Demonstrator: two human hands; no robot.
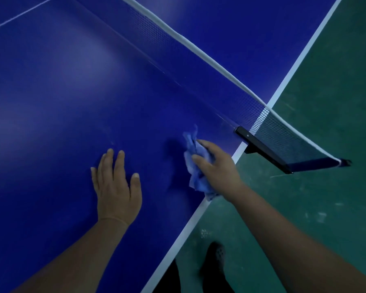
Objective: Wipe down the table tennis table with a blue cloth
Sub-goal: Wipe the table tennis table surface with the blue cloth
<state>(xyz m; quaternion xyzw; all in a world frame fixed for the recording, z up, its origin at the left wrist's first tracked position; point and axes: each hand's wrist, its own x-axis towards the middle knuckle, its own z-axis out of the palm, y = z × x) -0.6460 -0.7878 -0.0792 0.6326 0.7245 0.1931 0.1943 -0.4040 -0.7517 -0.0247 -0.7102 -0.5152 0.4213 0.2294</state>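
The right hand (216,166) grips the bunched cloth (195,166) on the table (61,102) near its side edge, beside the net (268,127). The left hand (116,182) rests flat, fingers straight. Better to spread the cloth and probably overlap strokes.

Net (199,49) + clamp (262,148) ahead, tabletop (51,92) open.

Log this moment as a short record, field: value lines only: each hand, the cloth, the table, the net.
right hand: grips the bunched blue cloth near the table's side edge
left hand: flat on the table, fingers straight, holds nothing
blue cloth: crumpled, on the surface just short of the net post
table: blue top, white edge line
net: stretched across, black post clamped at the edge
floor: green
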